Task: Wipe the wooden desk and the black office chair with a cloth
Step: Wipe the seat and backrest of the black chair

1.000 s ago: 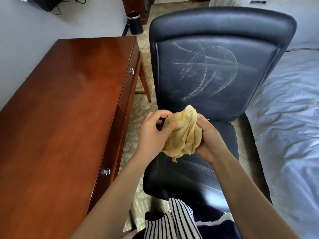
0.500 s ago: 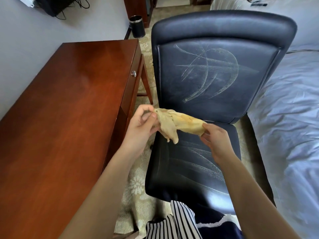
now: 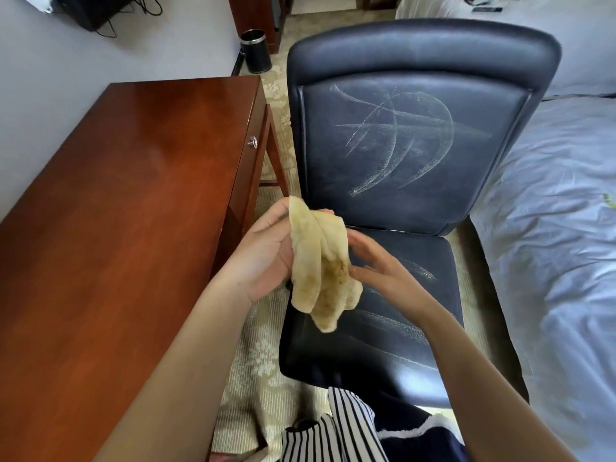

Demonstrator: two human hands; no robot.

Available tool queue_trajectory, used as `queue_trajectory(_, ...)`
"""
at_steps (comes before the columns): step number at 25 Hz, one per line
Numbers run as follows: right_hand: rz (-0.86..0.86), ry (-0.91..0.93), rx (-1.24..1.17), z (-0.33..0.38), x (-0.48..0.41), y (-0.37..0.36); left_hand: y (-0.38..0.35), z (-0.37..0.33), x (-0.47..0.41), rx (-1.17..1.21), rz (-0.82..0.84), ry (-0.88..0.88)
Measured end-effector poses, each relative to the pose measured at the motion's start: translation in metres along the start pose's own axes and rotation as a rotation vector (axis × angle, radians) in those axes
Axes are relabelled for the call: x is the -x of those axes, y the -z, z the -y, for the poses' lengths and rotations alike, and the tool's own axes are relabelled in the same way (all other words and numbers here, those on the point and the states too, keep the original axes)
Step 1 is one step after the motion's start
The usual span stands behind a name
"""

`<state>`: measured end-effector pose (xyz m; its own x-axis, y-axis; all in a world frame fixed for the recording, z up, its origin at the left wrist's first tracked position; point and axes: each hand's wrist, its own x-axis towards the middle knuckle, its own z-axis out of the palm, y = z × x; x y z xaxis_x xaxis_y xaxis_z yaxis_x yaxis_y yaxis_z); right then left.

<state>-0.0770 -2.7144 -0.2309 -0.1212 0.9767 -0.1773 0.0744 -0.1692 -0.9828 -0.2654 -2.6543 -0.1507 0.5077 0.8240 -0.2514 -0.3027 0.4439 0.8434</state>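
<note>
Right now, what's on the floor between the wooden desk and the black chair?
Only patterned beige carpet shows between the wooden desk and the black chair in the head view.

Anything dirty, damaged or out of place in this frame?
Yes. The black office chair carries pale chalky streaks: crossing arcs on its backrest and fainter ones on its seat. The yellow cloth in the left hand shows brownish stains. The wooden desk looks unmarked.

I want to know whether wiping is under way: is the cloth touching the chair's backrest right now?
No. The cloth hangs from the left hand in the air, clear of the streaked backrest.
</note>
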Motion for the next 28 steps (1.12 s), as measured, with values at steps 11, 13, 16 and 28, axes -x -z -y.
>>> queue_trajectory(11, -0.619, -0.323, -0.233, -0.001, 0.012, -0.014, 0.012, 0.012, 0.004, -0.248, -0.259, -0.022)
queue_trajectory(13, -0.679, -0.415, -0.415, -0.003, 0.013, -0.022, 0.006, 0.024, 0.008, -0.502, -0.251, -0.11)
queue_trajectory(16, -0.665, -0.456, -1.054, -0.002, 0.014, -0.035, -0.001, 0.049, 0.018, -0.783, -0.119, -0.269)
queue_trajectory(28, -0.539, -0.5, -1.278, -0.02, 0.04, -0.083, 0.028, 0.098, 0.046, -1.106, 0.345, -0.09)
